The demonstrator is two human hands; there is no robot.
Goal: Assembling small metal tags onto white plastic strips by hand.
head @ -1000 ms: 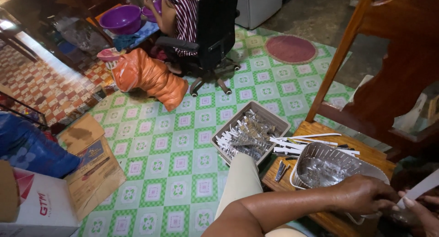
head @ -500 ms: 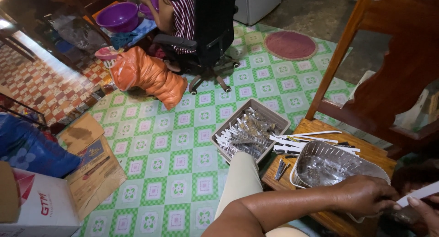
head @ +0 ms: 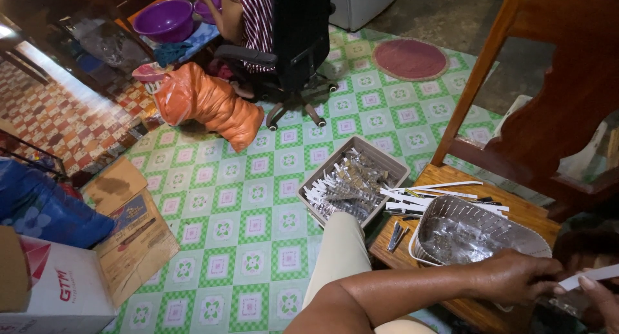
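At the near right corner of the low wooden counter [head: 509, 208], the left hand [head: 516, 277] curls its fingers [head: 545, 284] together, pinching the end of a flat white paper strip [head: 593, 276]. The right hand [head: 603, 302] is mostly cut off; its fingers press on the same strip from below. Just behind them sits a pale perforated plastic basket [head: 451, 211] holding shiny crinkled foil pieces. More stiff white strips [head: 425, 198] lie fanned along the counter's far edge. A grey rectangular tray [head: 387, 160] of silvery pieces rests on the green patterned floor [head: 225, 198].
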